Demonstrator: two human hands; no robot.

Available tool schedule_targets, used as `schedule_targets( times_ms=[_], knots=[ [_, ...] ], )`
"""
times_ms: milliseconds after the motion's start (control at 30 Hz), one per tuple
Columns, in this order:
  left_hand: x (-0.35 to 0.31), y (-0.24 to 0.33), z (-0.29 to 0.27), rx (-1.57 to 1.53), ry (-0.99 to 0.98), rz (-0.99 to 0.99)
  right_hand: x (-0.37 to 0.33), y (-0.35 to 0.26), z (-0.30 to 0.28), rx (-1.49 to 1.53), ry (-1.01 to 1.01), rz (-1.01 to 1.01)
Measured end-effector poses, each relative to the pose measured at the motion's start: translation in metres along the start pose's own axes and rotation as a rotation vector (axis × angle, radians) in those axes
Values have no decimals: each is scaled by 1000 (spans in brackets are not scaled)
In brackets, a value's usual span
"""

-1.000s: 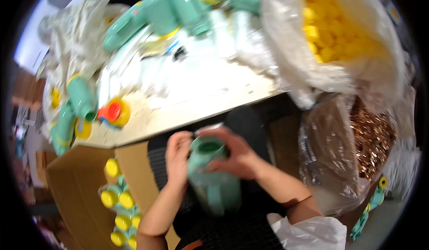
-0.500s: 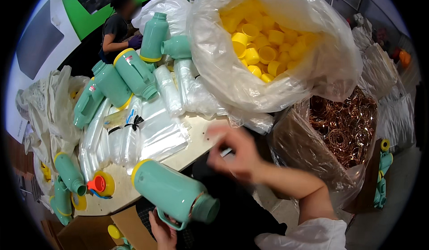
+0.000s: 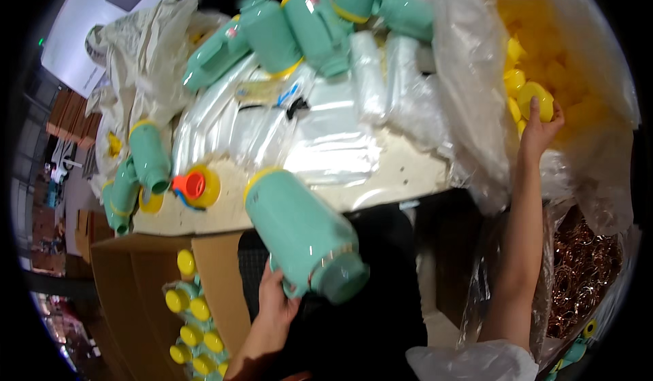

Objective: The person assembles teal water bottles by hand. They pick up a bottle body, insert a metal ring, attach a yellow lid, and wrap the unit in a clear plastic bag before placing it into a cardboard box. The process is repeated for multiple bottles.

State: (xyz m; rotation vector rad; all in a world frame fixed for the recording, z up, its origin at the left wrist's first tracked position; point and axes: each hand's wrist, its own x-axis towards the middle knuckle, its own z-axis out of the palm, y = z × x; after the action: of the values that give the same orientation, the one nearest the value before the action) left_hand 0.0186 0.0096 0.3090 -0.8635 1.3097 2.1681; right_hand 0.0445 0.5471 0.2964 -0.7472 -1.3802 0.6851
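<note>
My left hand [image 3: 273, 303] is closed around the handle of a mint-green vacuum flask [image 3: 299, 228] with a yellow base. The flask lies tilted above my lap, its uncapped neck pointing down to the right. At the far right, my right hand [image 3: 541, 133] reaches into a big clear plastic bag [image 3: 469, 81] and grips a yellow cap [image 3: 534, 101] between thumb and fingers. More yellow caps [image 3: 513, 81] fill the bag around that hand.
Several green flasks [image 3: 272, 37] lie on plastic sleeves [image 3: 333, 136] across the table [image 3: 408, 163]. An orange-red ring-shaped piece [image 3: 194, 185] is near the left edge. Below stands a cardboard box [image 3: 221, 292] of yellow-capped flasks; copper-coloured rings [image 3: 578, 279] fill a lined container at right.
My right hand has moved up and right from over the table edge into the bag and taken hold of a yellow cap. The view has shifted right; my left hand still holds the flask.
</note>
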Motion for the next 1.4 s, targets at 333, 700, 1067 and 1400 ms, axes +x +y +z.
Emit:
schedule_targets(
  times_ms=[333, 700, 1067, 1400],
  knots=[
    [10, 31, -50, 76, -210, 150, -291, -220, -104, 696, -1334, 439],
    [-14, 35, -95, 541, -173, 417, -342, -217, -170, 338, -1510, 823],
    [-50, 46, -16, 1378, -922, 954, -223, -166, -69, 650, -1563, 797],
    [170, 21, 115, 1411, -455, 1451, -215, -197, -59, 596, -1752, 653]
  ],
)
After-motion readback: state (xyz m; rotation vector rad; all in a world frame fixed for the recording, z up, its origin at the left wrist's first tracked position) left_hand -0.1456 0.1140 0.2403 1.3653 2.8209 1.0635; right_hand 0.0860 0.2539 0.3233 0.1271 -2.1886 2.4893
